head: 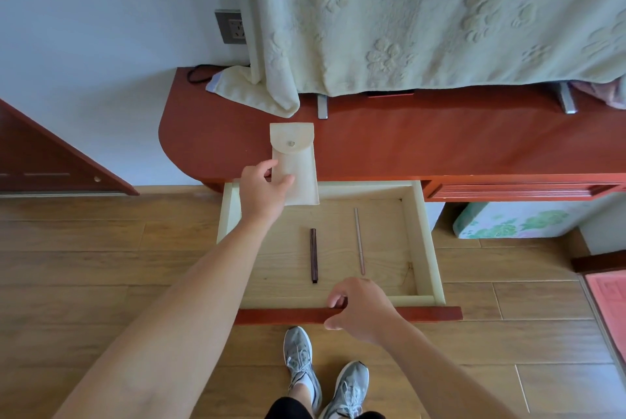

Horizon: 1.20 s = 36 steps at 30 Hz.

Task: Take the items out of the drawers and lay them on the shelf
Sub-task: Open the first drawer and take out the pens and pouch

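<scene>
My left hand [262,190] pinches the lower part of a cream fabric pouch [295,156] with a snap flap. The pouch hangs half over the red shelf top [423,144] and half over the open drawer [416,235]. My right hand [359,307] grips the drawer's red front panel [281,316] from above. Inside the pale wooden drawer lie a dark brown pen [313,255] and a thin pink stylus [359,240], side by side and apart.
A pale green towel [423,12] drapes over something standing on the shelf, its metal feet [322,107] showing. A grey wall socket [232,26] and black cable [196,74] sit at the shelf's left. A floral box [508,218] rests under the shelf at right. My shoes [325,374] stand below the drawer.
</scene>
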### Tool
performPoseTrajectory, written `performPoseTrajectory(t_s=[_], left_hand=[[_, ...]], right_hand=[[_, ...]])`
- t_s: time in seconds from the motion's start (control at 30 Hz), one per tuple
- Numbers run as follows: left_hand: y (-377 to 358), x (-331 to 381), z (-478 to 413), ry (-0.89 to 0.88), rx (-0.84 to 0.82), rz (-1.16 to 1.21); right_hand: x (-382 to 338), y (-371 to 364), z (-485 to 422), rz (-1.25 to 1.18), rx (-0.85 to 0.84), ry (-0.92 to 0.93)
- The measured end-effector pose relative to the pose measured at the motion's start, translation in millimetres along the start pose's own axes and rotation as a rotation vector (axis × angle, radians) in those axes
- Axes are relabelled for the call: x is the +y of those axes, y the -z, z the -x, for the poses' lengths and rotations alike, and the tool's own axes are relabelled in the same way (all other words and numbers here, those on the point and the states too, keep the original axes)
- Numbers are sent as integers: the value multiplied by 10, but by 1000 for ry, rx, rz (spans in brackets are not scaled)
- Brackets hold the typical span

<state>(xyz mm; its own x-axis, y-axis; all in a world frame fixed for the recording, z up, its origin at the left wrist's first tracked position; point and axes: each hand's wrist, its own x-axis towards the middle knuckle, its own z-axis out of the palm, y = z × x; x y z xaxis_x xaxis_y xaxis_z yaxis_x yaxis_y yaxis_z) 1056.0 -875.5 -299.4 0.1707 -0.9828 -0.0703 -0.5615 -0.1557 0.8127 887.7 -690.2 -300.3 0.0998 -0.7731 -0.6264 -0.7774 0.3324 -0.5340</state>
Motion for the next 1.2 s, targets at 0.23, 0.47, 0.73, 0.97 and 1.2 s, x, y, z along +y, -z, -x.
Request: performPoseTrajectory(t_s=[0.23, 0.47, 0.73, 0.97, 1.2], left_hand=[[77, -138, 315, -151, -182, -108], [8, -103, 187, -133, -146, -78], [-65, -66, -28, -165, -125, -102], [-66, -50, -107, -175, -119, -159], [-76, -32, -134, -162, -124, -173]], right_hand=[[-4, 3, 31, -1, 13, -6], [24, -15, 10, 1, 28, 9], [20, -2, 3, -8, 6, 11], [-2, 17, 12, -5, 0, 9], [11, 14, 9, 1, 9, 13]])
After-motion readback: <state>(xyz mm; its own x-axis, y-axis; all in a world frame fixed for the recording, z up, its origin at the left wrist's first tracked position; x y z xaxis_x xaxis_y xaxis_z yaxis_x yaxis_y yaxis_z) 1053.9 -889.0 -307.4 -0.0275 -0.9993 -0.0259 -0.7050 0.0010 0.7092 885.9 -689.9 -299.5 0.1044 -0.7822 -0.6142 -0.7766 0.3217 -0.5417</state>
